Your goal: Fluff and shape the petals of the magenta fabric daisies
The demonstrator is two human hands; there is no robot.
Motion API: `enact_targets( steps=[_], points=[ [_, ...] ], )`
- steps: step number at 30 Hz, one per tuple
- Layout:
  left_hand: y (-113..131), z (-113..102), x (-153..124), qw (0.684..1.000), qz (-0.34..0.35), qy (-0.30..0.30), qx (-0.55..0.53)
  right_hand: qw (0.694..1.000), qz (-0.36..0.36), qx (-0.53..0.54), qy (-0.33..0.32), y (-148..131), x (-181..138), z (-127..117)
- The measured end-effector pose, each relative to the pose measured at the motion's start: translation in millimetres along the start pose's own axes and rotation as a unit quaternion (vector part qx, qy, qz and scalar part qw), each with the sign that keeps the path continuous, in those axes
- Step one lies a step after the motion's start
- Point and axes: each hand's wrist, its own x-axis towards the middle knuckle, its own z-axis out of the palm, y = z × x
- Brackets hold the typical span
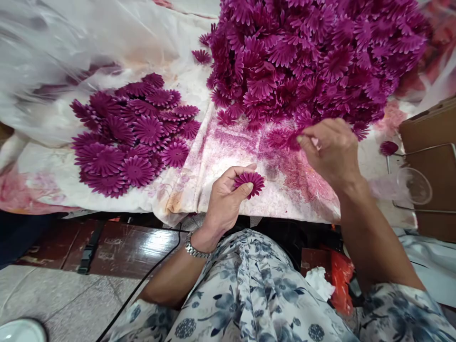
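Note:
My left hand, with a metal watch at the wrist, pinches a purple fabric flower between thumb and fingers near the table's front edge. To its right, my right hand is closed at the fingertips on a purple flower piece, partly hidden and a little blurred. Another flower lies just left of those fingertips. Behind my right hand rises a large heap of loose purple flowers. A smaller pile of flattened, layered flowers spreads out on the left side of the cloth.
A stained, patterned cloth covers the table. Clear plastic sheeting lies at the back left. On the right are a cardboard box, a bent wire rack, a clear plastic cup and a dark purple knob-like piece.

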Motion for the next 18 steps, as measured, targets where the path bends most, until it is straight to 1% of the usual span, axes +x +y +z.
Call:
enact_targets(
  steps=[2,3,4,6,9,11,14,16,18],
  points=[
    [-0.6,3.6,1.0,1.000,-0.019,-0.002,-0.011,0.999,0.033,-0.001,0.026,-2.5,9.4,-6.1],
    [-1.2,5.3,1.9,1.000,-0.026,-0.003,-0.016,0.999,0.035,0.006,0.033,-6.3,11.1,-9.1],
    [-2.0,6.9,2.8,0.999,-0.029,-0.004,-0.023,0.999,0.025,0.022,0.037,-12.1,10.1,-11.9],
    [-3.9,9.3,4.5,0.999,-0.027,-0.001,-0.045,0.996,-0.019,0.083,0.027,-28.6,0.8,-15.0],
    [-6.9,12.4,5.0,0.995,-0.042,-0.017,-0.090,0.976,-0.093,0.199,-0.006,-56.3,-21.9,-10.4],
    [-8.4,14.1,3.9,0.990,-0.068,-0.048,-0.113,0.966,-0.096,0.240,-0.010,-68.1,-34.1,-2.2],
    [-9.9,15.8,1.6,0.984,-0.089,-0.080,-0.129,0.963,-0.072,0.259,-0.007,-71.2,-42.0,9.5],
    [-10.2,16.4,0.4,0.983,-0.094,-0.082,-0.132,0.965,-0.076,0.252,-0.001,-69.1,-43.6,13.7],
    [-10.1,17.2,-0.2,0.983,-0.101,-0.075,-0.135,0.970,-0.091,0.223,0.016,-69.0,-45.6,15.7]
  ],
)
